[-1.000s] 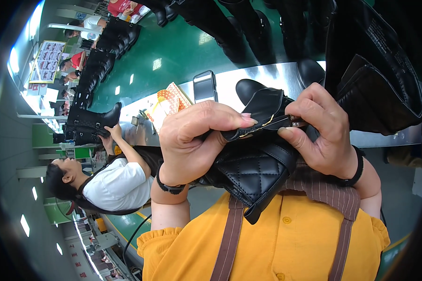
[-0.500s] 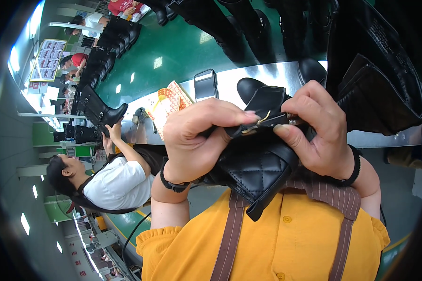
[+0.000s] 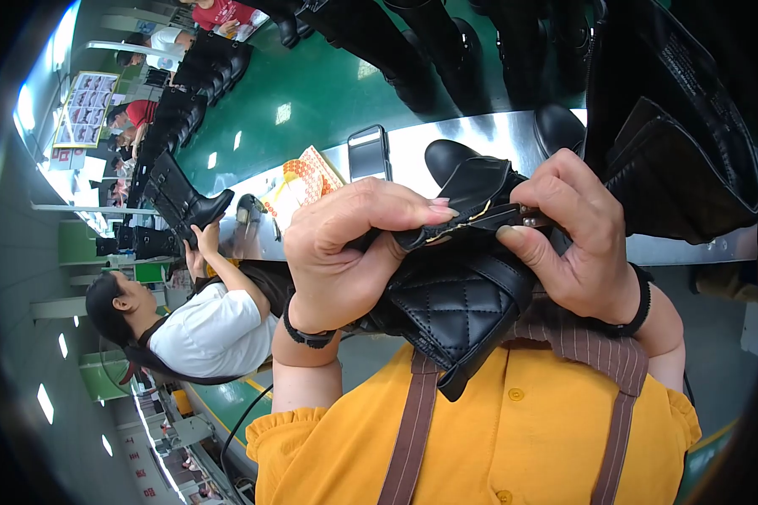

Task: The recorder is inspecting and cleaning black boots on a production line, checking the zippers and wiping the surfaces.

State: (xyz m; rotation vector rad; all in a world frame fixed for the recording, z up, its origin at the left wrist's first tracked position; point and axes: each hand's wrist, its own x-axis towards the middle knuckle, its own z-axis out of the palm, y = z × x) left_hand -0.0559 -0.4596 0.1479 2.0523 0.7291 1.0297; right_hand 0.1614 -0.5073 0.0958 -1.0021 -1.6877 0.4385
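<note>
**Q:** Boot handling — stiff or floppy? Where's it sitting?

**A:** Black quilted boot (image 3: 455,311) is up off the metal bench (image 3: 446,156), held between both hands close to the chest, above the yellow shirt (image 3: 522,429) w/ brown striped straps. Shaft looks soft — the top flap folds over under the left thumb, so it prob. bends easily. Quilted panel looks padded, not slippery. Light enough to hold in the air w/ fingers only, I'd judge.

**Q:** Grip?

**A:** Left hand (image 3: 345,252) is closed round the folded top edge, thumb on top, fingers wrapped under. Right hand (image 3: 581,244) pinches the same edge from the other side, thumb and forefinger tight on a small metal buckle or clasp piece (image 3: 526,217) — too small to tell exactly what. Both hands clamped, no gap showing.

**Q:** Best spot to hold?

**A:** Along that top rim, either side of the hardware; the quilted body below the hands hangs free and would sag if gripped alone.

**Q:** Anything near?

**A:** Just beyond the hands: a phone (image 3: 369,153) and a printed card (image 3: 299,183) on the bench. Taller black boots (image 3: 682,160) stand to the right of the right hand. Past the left hand, another worker in a white top (image 3: 202,332) handles a tall boot (image 3: 181,198).
</note>
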